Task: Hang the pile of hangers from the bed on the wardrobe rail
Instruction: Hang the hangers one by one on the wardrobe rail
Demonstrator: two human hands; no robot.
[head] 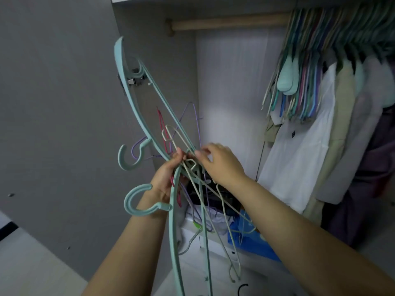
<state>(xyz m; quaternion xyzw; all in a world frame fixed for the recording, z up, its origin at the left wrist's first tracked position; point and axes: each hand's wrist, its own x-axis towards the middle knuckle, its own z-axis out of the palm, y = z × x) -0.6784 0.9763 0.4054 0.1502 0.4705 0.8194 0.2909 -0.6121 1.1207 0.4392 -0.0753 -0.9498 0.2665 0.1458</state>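
Note:
My left hand (165, 178) grips a tangled bunch of hangers (149, 116) in front of the open wardrobe: thick teal plastic ones, thin cream wire ones, plus pink and purple ones. A teal hook (136, 201) curls beside my left wrist. My right hand (220, 163) pinches a cream wire hanger (193, 165) at the middle of the bunch, right beside my left fingers. The wooden wardrobe rail (226, 23) runs across the top, bare on its left half. Several coloured hangers (303, 82) hang on its right part.
Shirts and other clothes (303, 150) hang at the right of the wardrobe. The grey wardrobe door (53, 103) stands open at the left, with a metal hinge (134, 80). Boxes, a blue bag (252, 242) and white shelving lie at the wardrobe's bottom.

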